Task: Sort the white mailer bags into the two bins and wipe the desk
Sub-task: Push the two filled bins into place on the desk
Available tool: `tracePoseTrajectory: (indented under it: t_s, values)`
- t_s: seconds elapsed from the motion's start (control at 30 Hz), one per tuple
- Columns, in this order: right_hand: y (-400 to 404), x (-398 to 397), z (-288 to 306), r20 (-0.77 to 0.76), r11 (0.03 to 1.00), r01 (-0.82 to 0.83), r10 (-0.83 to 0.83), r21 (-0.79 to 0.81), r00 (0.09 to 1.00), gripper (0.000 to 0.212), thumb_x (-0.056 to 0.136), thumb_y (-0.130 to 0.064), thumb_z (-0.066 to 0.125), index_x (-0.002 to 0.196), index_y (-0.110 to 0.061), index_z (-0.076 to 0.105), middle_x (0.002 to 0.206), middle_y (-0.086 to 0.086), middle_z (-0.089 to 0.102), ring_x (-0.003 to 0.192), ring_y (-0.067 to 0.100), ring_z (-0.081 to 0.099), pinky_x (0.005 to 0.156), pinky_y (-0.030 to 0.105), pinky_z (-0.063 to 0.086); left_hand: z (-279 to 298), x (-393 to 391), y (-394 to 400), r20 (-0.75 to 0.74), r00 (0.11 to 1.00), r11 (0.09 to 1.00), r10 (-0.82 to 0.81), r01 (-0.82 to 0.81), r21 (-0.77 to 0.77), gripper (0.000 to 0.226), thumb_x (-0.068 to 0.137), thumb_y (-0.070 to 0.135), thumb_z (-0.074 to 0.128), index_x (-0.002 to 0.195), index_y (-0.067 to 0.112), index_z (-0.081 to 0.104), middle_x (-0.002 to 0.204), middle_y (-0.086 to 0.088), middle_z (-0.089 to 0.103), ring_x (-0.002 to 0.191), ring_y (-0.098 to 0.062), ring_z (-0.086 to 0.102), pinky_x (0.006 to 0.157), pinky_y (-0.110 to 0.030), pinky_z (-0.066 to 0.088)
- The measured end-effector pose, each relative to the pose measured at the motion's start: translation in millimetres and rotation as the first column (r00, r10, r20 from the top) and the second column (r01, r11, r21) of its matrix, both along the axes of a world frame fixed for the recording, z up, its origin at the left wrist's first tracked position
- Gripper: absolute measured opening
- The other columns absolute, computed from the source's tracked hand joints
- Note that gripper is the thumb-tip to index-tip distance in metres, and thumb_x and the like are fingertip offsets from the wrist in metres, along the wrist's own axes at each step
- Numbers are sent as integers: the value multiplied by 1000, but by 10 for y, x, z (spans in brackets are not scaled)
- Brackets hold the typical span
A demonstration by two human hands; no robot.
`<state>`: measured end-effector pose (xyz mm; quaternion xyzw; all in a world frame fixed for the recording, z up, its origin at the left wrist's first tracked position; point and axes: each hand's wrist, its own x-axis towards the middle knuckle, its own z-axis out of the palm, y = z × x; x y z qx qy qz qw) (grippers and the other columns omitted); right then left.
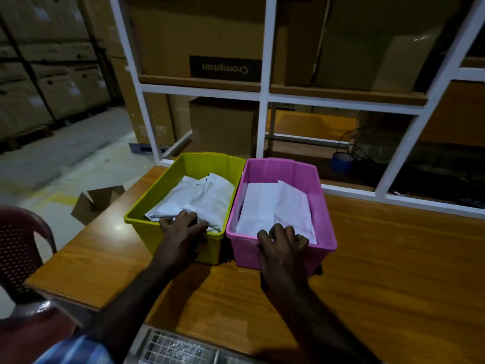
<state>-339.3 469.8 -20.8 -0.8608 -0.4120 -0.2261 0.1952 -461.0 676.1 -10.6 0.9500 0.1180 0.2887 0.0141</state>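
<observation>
Your left hand point(181, 232) rests over the near rim of the yellow-green bin point(147, 203), its fingers point(189, 218) curled down onto the near edge of the white mailer bags point(199, 198) heaped inside. From this angle you cannot tell whether those fingers pinch a bag or only press on it. Your right hand point(282, 248) hooks over the near rim of the pink bin point(325, 211), fingers point(278, 231) bent and clamped on the rim, the fingertips touching the near edge of the flat white mailer bags point(275, 208) that lie in that bin.

The two bins stand side by side on the wooden worktop point(393, 258), their long walls touching or just beside each other, yellow-green on your left and pink on your right. Every bag you can see lies in one bin or the other.

Beyond the bins a white-framed partition point(263, 98) rises at the far edge of the worktop, with stacked cardboard boxes point(199, 38) behind it. A maroon plastic chair point(21, 240) stands at your left, and an open small carton point(97, 203) lies on the floor past the worktop's left edge.
</observation>
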Motion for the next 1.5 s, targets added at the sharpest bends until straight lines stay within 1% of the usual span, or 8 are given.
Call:
tracePoseTrajectory:
  t_s: [0.3,0.43,0.57,0.87,1.03,1.23,1.37,1.5]
  values:
    - [953,-272,27,15,1000,-9,9,12,1000,44,61,-8,81,95,-23,57,89,4,56,86,23,47,69,34,21,41,-243,969,-18,999,999,-31,31,-9,54,55,0,71,75,30,32,78,9,28,80,-18,37,67,-32,16]
    - [1248,-323,31,20,1000,0,0,10,1000,47,58,-7,83,94,-23,58,88,4,56,86,22,44,68,34,19,69,-294,1265,-30,999,999,-28,28,-16,42,53,5,56,77,30,32,78,9,30,79,-18,36,67,-32,17]
    - [1454,-362,30,32,1000,11,-11,1,999,49,58,-10,85,96,-23,57,88,4,56,85,22,45,67,34,19,28,-302,1506,-25,1000,1000,-19,18,-25,41,53,7,58,76,30,33,77,9,33,81,-19,40,67,-31,17]
    - [1793,-440,13,18,1000,10,-11,28,1000,49,61,-6,80,96,-24,52,88,3,54,84,24,48,67,35,27,44,-293,1914,-58,996,993,-68,62,-100,36,55,16,59,74,28,32,73,6,39,77,-24,49,65,-43,37]
    - [1834,-453,10,38,999,38,-39,21,999,48,59,-5,81,96,-23,56,89,4,55,85,24,47,67,34,23,52,-271,1927,-49,998,995,-44,39,-93,44,52,12,63,70,32,29,71,9,38,77,-23,52,65,-32,17]
    - [1895,-500,34,59,997,70,-71,9,996,45,61,-12,84,97,-22,59,89,4,56,84,24,49,67,35,33,121,-204,2023,-100,994,988,-51,35,-153,47,56,10,68,71,33,29,73,8,37,83,-29,54,67,-36,26]
    - [1885,-499,94,115,998,58,-62,35,991,26,73,-25,78,92,-21,60,86,3,55,81,24,51,67,36,32,122,-192,2023,-111,994,987,-19,2,-158,43,56,7,72,68,27,36,73,8,40,88,-28,55,66,-32,16]
    - [1913,-503,116,140,999,40,-38,-6,989,45,58,-13,82,95,-21,58,86,5,55,81,25,51,66,35,29,114,-194,2030,-117,993,985,2,-22,-169,46,57,5,76,68,27,36,73,9,40,88,-27,55,65,-31,16]
